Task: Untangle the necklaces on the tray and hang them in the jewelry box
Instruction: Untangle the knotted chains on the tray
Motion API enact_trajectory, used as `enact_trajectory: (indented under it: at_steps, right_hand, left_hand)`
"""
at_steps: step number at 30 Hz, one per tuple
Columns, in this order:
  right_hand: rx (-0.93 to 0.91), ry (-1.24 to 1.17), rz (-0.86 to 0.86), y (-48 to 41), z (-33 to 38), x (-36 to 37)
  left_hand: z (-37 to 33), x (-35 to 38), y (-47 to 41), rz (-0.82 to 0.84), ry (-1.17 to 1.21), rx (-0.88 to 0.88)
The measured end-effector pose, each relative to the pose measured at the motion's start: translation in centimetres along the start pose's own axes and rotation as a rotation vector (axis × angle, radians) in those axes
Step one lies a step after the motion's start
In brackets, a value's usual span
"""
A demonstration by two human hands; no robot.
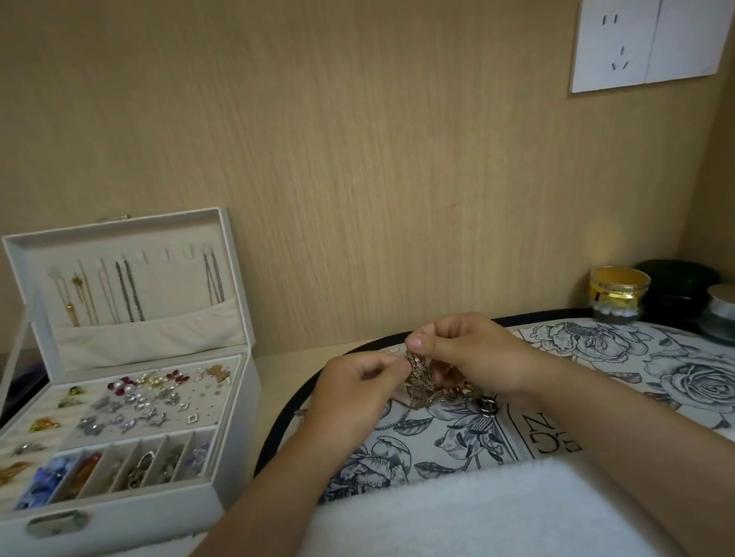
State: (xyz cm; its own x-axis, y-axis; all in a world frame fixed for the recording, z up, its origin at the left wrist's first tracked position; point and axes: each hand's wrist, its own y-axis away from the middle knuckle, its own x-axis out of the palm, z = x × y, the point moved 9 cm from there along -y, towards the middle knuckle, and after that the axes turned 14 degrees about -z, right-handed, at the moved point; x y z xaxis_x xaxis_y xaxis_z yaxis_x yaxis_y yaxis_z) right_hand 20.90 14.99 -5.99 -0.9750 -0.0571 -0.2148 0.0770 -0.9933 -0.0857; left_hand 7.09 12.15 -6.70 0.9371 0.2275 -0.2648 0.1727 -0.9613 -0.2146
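**Wooden nook, close work**

Towel [437,535] lies nearest, with the floral tray [695,366] beyond it. Left hand [356,387] and right hand [464,354] both pinch the tangled necklaces [421,378], partly lifted off the tray. Box [122,525] stands open at left, chains [129,291] hanging in its lid. Jars [620,289] sit far right.

1. Illumination: dim, warm, fairly even; shadows soft
2. Glare: faint yellow glow on wall [338,142] above gold jar [620,287]
3. Distortion: wide-angle bowing at edges; corners darkened
4. Sharpness: fine detail soft
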Motion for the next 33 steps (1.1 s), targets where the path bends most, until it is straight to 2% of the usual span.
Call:
enact_trajectory:
  at_steps: [6,11,13,16,19,21,23,27,30,33]
  right_hand:
    - [-0.109,0.288,0.095,0.4,0.5,0.2]
    - [-0.170,0.522,0.159,0.6,0.5,0.4]
    - [-0.217,0.591,0.119,0.6,0.8,0.2]
    - [-0.355,0.793,-0.034,0.7,1.9,-0.4]
    - [-0.518,0.980,-0.198,1.0,3.6,-0.7]
    - [-0.516,0.951,-0.250,0.9,3.8,-0.9]
    - [-0.397,0.801,-0.250,0.4,3.0,-1.1]
    - [-0.127,0.394,-0.050,0.1,1.2,-0.6]
    - [-0.048,0.376,0.079,0.8,0.9,0.0]
    - [0.004,0.262,0.044,0.6,0.8,-0.3]
  left_hand:
    - [0.2,-1.5,-0.3,-0.172,0.091,-0.053]
    - [0.7,-0.6,-0.1,-0.110,-0.005,-0.066]
    - [0.7,0.1,-0.1,-0.054,-0.059,-0.032]
    - [0.3,0.8,0.3,0.022,-0.150,0.062]
    - [0.4,1.4,0.4,0.068,-0.112,0.084]
    - [0.2,1.4,0.3,0.061,-0.077,0.092]
    - [-0.2,1.0,0.2,0.021,-0.053,0.106]
    - [0.2,-0.6,-0.3,-0.122,0.055,0.026]
    - [1.0,-1.0,-0.6,-0.157,0.107,-0.079]
    - [1.2,-0.5,-0.5,-0.108,0.071,-0.086]
